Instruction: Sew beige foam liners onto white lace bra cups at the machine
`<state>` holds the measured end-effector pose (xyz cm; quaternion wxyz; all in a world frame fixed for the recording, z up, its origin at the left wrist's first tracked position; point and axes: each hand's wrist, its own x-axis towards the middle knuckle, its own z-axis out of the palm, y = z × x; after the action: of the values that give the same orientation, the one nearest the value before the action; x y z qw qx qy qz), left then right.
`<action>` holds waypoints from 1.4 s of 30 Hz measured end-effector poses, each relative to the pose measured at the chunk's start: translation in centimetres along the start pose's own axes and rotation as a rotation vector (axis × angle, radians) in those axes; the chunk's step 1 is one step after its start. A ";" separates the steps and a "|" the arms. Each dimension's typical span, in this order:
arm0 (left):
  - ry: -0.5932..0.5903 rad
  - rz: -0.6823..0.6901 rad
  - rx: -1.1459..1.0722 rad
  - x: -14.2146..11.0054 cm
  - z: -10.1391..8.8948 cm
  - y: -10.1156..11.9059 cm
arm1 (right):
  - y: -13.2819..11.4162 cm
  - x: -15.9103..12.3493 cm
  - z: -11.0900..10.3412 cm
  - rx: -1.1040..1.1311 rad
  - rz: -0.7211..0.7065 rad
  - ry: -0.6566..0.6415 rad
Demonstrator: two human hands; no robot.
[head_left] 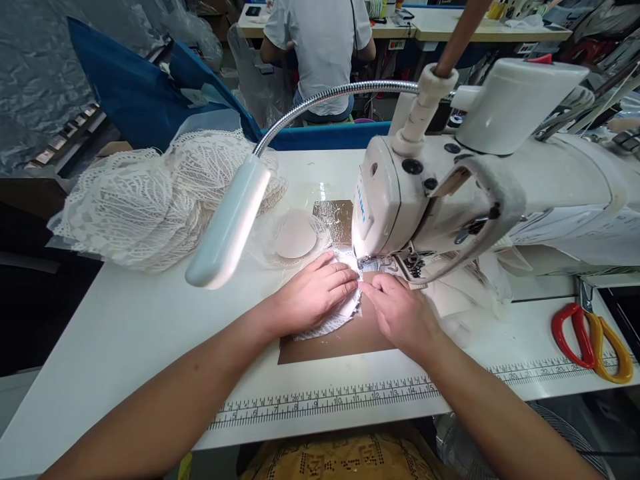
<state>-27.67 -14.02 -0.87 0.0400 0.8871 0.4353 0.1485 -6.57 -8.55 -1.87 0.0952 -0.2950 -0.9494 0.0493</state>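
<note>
A white sewing machine [385,193] stands over the right half of the table. Under its presser foot lies the edge of a white lace cup-shaped piece [336,321]. My left hand [320,290] rests flat on this piece with its fingers stretched toward the needle area. Close by on the right, my right hand [395,307] has its fingers curled, thumb and forefinger pinched at the piece's edge. Whatever thin bit lies in that pinch is hard to see. Brown tape or plate [320,350] shows beneath the lace.
A heap of white lace pieces [145,200] lies at the back left, near a round pale pad [296,235]. A lamp [230,223] hangs low over the table. Scissors [593,340] with red and yellow handles lie far right. A person [320,53] sits beyond.
</note>
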 end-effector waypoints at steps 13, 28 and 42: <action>-0.035 -0.006 -0.007 -0.1 0.1 0.2 | -0.2 0.2 0.0 -0.029 0.059 0.035; 0.027 -0.104 0.003 -0.1 0.7 0.5 | -0.5 0.7 0.0 -0.038 0.090 -0.057; -0.046 -0.111 0.011 -0.1 0.7 0.0 | -0.2 0.4 0.0 0.003 0.047 0.052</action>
<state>-27.55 -14.08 -1.54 0.0531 0.8651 0.4834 0.1230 -7.02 -8.43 -1.80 0.1191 -0.3181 -0.9395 0.0452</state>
